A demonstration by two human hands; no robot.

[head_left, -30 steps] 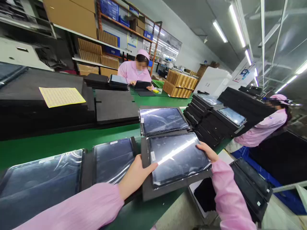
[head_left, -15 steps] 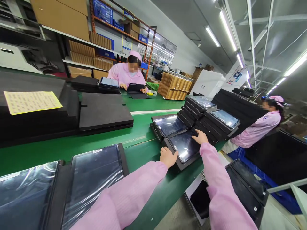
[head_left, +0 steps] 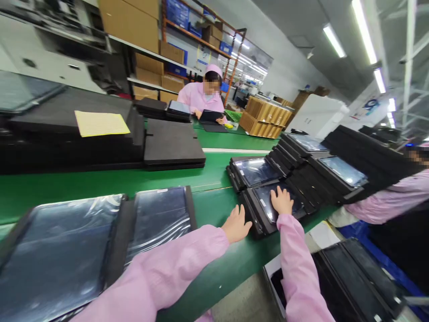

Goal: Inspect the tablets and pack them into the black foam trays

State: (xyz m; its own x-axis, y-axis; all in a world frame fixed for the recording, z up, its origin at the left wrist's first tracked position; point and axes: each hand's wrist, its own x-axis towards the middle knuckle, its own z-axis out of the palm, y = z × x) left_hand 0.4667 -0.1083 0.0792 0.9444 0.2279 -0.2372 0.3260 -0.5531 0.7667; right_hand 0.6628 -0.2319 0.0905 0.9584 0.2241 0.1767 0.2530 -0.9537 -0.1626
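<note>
My right hand [head_left: 282,201] rests with spread fingers on the dark glass of a tablet [head_left: 264,197], which lies on a black foam tray [head_left: 252,214] atop a low stack. My left hand [head_left: 237,226] hovers just left of that stack, fingers apart and holding nothing. Behind it, a second tablet [head_left: 253,173] sits on the adjoining foam tray. Close to my left forearm lie two more tablets under shiny film, a near one [head_left: 63,250] and a farther one [head_left: 161,214], both on black foam.
Higher stacks of black trays with tablets [head_left: 345,170] rise at the right. A yellow label sheet [head_left: 100,124] lies on foam blocks at left. One co-worker [head_left: 203,96] sits across the green table [head_left: 208,174]; another [head_left: 398,192] is at right. Cardboard dividers [head_left: 264,118] stand behind.
My view has turned left. My left hand has come off the front stack's near edge and opened. My right hand has shifted from the tablet's far edge onto its glass.
</note>
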